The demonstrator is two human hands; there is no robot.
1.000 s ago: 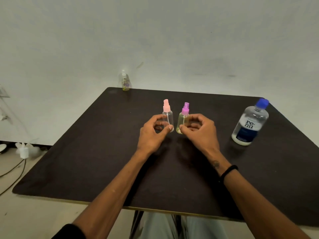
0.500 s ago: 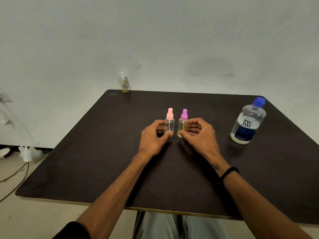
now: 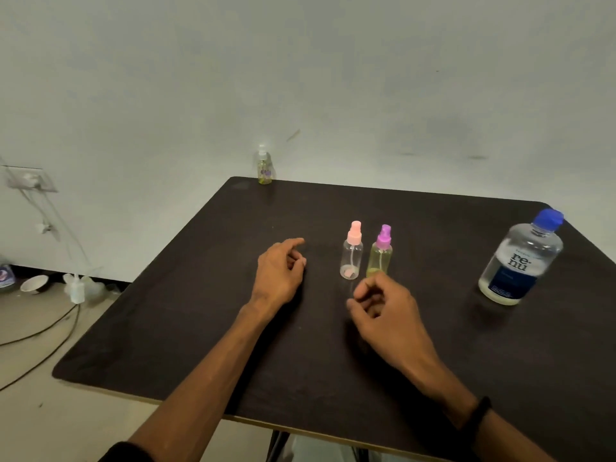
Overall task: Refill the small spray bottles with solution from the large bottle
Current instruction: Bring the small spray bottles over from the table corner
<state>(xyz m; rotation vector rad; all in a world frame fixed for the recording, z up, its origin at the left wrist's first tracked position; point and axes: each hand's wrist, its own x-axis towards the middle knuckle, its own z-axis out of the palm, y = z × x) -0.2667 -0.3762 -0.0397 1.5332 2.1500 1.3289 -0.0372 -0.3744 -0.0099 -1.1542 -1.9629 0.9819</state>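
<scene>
Two empty, loosely curled hands, left hand and right hand, flank the clear pink-capped spray bottle and yellowish purple-capped spray bottle.

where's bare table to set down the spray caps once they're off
Widest bare stretch: between the purple-capped bottle and the large bottle. Also bare: the left half of the table, from the left hand to the far-corner bottle. Crowded: the pink-capped bottle beside the purple one, right hand just before them.
</scene>
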